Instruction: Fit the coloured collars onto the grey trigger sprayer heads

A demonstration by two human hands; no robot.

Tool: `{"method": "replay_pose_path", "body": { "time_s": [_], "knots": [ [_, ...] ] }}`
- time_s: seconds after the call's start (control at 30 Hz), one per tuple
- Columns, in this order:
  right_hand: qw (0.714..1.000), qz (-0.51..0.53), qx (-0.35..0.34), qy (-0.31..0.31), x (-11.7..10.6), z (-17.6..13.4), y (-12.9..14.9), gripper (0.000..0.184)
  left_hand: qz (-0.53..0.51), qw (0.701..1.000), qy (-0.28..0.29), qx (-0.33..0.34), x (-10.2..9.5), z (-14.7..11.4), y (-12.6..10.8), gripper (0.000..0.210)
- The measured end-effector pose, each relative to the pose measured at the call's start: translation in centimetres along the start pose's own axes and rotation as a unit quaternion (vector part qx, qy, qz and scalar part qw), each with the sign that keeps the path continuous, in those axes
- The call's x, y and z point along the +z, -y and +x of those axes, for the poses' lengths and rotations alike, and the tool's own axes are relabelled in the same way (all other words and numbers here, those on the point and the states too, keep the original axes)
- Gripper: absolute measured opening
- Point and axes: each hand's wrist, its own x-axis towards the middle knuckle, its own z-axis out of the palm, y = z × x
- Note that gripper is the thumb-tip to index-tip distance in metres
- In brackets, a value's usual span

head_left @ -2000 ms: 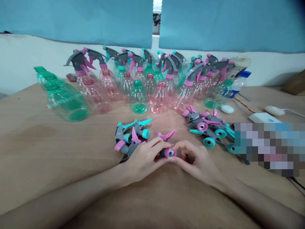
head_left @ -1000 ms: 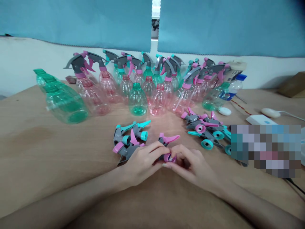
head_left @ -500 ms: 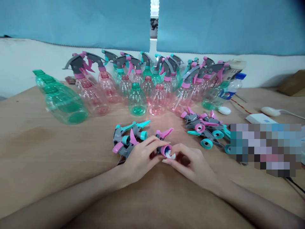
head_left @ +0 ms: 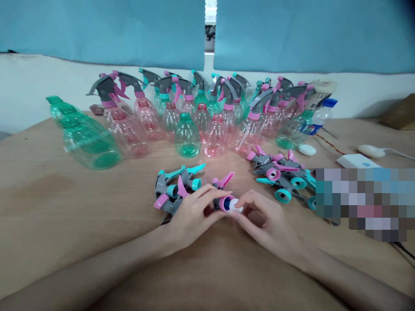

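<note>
My left hand (head_left: 197, 211) is closed round a grey and pink trigger spray head (head_left: 226, 202), its pink collar facing right and its pink trigger pointing up. Between the thumb and fingers of my right hand (head_left: 264, 216) is a small white round plastic piece (head_left: 236, 206), held at the mouth of the collar. Something dark blue shows inside the collar. Beside my left hand lies a pile of loose spray heads (head_left: 171, 190), grey with teal or pink parts. Another pile of spray heads (head_left: 282, 175) lies beyond my right hand.
Behind stand several pink and green bottles, among them a green bottle (head_left: 187, 136) and a pink bottle (head_left: 215, 136) without heads. Green bottles (head_left: 90, 142) lean at the left. A blue-capped bottle (head_left: 320, 116), a white disc (head_left: 307, 150) and a white box (head_left: 358, 161) are at the right.
My right hand has drawn slightly right, and the white piece now stands further out of the pink collar. My left hand keeps its hold on the spray head.
</note>
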Motion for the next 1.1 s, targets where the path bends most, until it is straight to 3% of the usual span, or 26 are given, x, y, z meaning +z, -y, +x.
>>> {"method": "replay_pose_path", "body": {
  "time_s": [0.23,0.5,0.77,0.9,1.1],
  "knots": [
    [1.0,-0.005,-0.02,-0.003,-0.4,-0.1,0.2,0.006,-0.008,1.0,0.0,0.009,0.1,0.0,0.1,0.024],
    [0.996,-0.028,-0.037,-0.074,-1.1,0.0,-0.1,0.015,-0.001,1.0,0.022,-0.003,0.0,-0.1,0.0,0.024],
    [0.998,0.006,-0.026,-0.052,-0.5,-0.3,0.0,0.015,0.0,1.0,0.016,0.007,0.1,-0.1,0.2,0.028],
    [0.998,-0.023,-0.065,-0.013,-0.6,-0.2,0.1,0.01,0.0,1.0,0.009,0.025,0.2,-0.2,0.4,0.028],
    [0.985,-0.085,-0.147,-0.033,-0.7,0.2,-0.1,0.016,0.015,0.998,0.007,0.052,0.4,-0.2,0.5,0.028]
  ]
}}
